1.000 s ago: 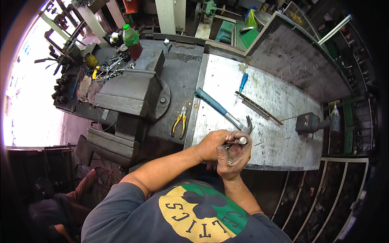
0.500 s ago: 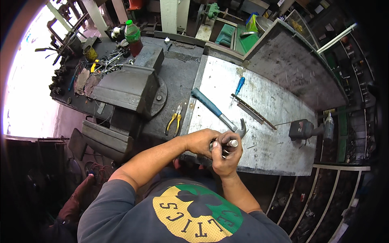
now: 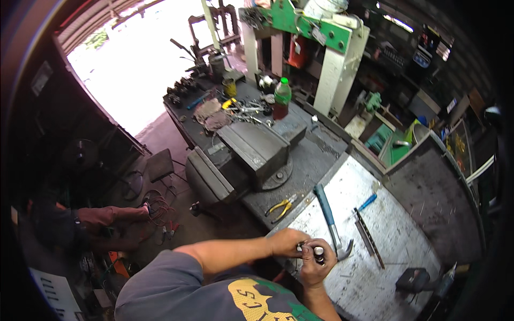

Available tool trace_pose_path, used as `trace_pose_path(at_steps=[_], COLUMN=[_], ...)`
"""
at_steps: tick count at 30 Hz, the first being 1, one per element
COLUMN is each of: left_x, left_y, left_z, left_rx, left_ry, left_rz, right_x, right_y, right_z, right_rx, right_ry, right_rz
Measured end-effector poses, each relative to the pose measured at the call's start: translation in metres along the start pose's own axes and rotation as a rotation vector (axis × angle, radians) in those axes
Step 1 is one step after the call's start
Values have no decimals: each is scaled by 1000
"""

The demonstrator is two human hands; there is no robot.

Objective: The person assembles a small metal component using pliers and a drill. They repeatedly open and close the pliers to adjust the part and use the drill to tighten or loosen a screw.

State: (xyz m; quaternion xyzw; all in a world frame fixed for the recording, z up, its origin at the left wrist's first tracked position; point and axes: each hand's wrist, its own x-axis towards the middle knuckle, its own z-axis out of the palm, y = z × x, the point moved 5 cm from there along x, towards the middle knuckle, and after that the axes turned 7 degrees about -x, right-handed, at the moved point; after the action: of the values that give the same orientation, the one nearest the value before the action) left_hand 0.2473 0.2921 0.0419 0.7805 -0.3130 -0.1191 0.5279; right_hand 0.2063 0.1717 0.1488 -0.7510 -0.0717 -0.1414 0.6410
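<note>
My right hand (image 3: 317,266) is closed around a short silver metal cylinder (image 3: 319,250), its round end showing above the fingers. Pressed up against it, my left hand (image 3: 288,243) is also closed, on something that its fingers hide. Both hands are over the near edge of the pale metal plate (image 3: 348,184). Just right of them lies a claw hammer (image 3: 324,207) with a blue-grey handle. Farther right are a dark slotted metal strip (image 3: 369,237) and a blue-handled screwdriver (image 3: 367,201). Yellow-handled pliers (image 3: 281,207) rest left of the plate.
A large bench vise (image 3: 254,150) stands left of the plate. Behind it are a green-capped bottle (image 3: 282,99), rags (image 3: 212,114) and loose tools. A dark power tool (image 3: 412,280) lies at the plate's right. A person's red-trousered leg (image 3: 112,215) shows at far left.
The view has swung left and tilted, so the bench now appears farther right and lower. My hands stay together around the metal piece; the tools on the plate lie as before.
</note>
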Motion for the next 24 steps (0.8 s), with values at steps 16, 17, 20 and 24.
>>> trace_pose_path(at_steps=[16,17,20,24], left_x=[-2,-5,-2,2], left_y=[17,28,28,23], left_z=[59,58,34,-15], left_rx=[147,292,161,16], left_ry=[589,611,287,-43], left_rz=[-185,-156,-258,-12], right_x=[63,75,81,15], right_y=[11,19,28,18], right_z=[-20,-17,-21,-27], right_rx=[233,262,322,82], right_ry=[-805,-1013,-997,-245], right_rz=[-229,-127,-52,20])
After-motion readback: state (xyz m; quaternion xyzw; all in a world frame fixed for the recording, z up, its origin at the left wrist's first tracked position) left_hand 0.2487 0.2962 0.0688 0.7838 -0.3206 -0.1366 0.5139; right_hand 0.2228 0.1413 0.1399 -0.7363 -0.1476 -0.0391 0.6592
